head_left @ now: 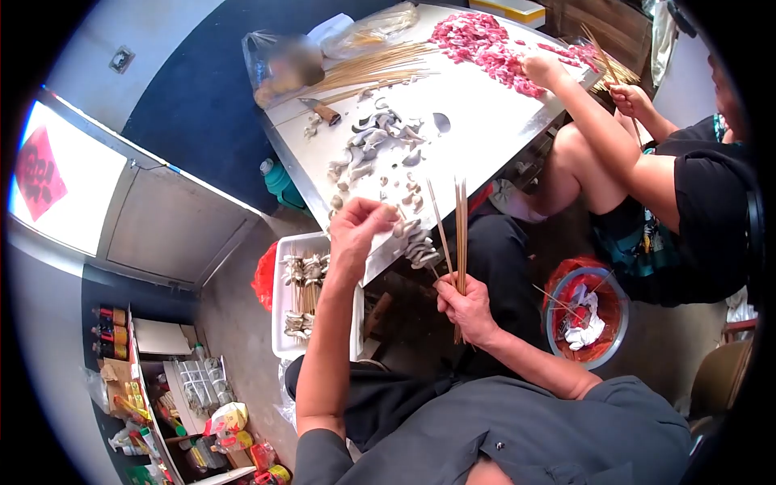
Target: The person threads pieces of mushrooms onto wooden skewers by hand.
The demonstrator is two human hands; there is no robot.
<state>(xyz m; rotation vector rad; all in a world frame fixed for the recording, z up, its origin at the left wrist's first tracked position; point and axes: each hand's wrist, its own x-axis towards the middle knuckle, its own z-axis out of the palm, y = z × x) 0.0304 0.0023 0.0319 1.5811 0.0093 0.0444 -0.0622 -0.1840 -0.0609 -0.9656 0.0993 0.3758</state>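
My right hand [469, 309] is wrapped round a bundle of bamboo skewers [461, 234] that points upward, with one skewer leaning apart from the rest. A row of grey-white mushroom-like pieces [418, 245] is threaded on a skewer whose lower end reaches my right hand. At the upper end of that row, the fingers of my left hand [361, 230] are pinched together; what lies between them is too small to make out. Loose grey-white pieces [373, 139] are spread over the white table [477, 149] just beyond my hands.
A white tray [277, 339] of loaded skewers stands at the left. Near the table's left edge lies a wooden-handled knife [323, 111], below bare skewers [376, 65]. Another person's hand [546, 71] touches red meat pieces [477, 40]. A lined bucket [618, 323] sits on the floor.
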